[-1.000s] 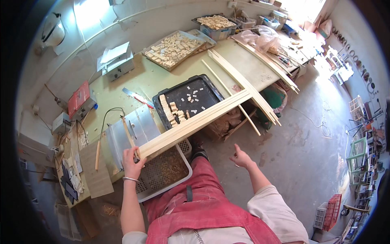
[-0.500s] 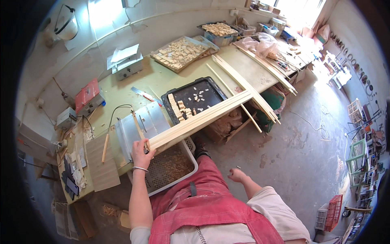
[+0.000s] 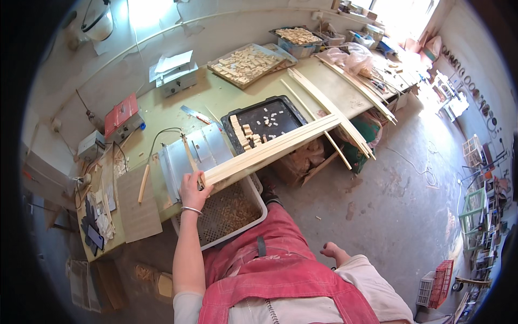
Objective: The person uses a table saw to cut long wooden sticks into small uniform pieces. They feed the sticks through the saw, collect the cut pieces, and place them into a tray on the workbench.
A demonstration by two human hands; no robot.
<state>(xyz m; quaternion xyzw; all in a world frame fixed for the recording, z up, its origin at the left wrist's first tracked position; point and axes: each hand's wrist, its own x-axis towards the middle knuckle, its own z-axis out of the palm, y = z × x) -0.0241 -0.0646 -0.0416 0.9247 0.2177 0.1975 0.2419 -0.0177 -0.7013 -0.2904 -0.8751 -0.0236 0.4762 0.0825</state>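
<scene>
At the bench edge, left hand (image 3: pixel 193 189) was closed round the near end of the bundle of wooden strips (image 3: pixel 270 149), fingers wrapped over it beside the metal saw table (image 3: pixel 186 159). Compared with a second ago the grip was unchanged, but the view had swung left, and the right hand (image 3: pixel 333 252) had dropped from a raised, spread pose near the strips to hang loosely curled by my hip, holding nothing. So I judged the strips were now steadied one-handed. They lay slanted across the black tray (image 3: pixel 280 110) of small wooden blocks (image 3: pixel 242 135), far end over the green bench (image 3: pixel 226 97). Below my left wrist sat the white basket (image 3: pixel 258 208) of offcuts. More long strips (image 3: pixel 329 105) lay further right on the bench.
</scene>
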